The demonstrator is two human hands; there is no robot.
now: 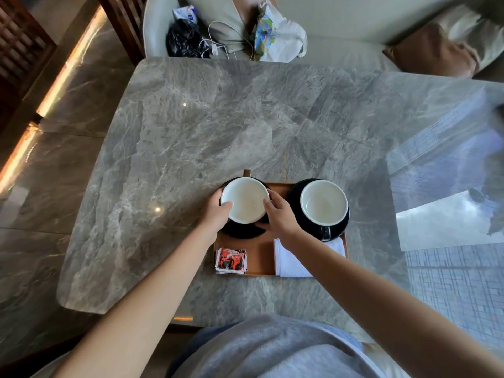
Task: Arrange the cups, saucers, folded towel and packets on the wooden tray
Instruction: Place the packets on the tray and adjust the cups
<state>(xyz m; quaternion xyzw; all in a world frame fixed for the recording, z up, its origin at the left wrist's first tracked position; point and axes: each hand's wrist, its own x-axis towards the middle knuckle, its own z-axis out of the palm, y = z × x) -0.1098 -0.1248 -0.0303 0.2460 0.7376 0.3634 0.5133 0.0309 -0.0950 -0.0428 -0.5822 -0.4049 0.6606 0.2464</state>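
A wooden tray [259, 255] lies on the marble table near me. On its far left stands a black cup with a white inside [245, 199] on a black saucer [242, 231]. My left hand [216, 212] grips the cup's left side and my right hand [278, 214] grips its right side. A second cup [324, 203] sits on its own black saucer [296, 192] at the tray's far right, handle toward me. Red and black packets [231, 260] lie stacked at the near left corner. A folded white towel [291, 261] lies at the near right, partly under my right forearm.
The grey marble table [218, 126] stretches far and left of the tray. Beyond its far edge a pale sofa [341, 23] holds a black bag [184, 39], a white cable [218, 45], a printed bag [275, 34] and brown cushions [433, 50].
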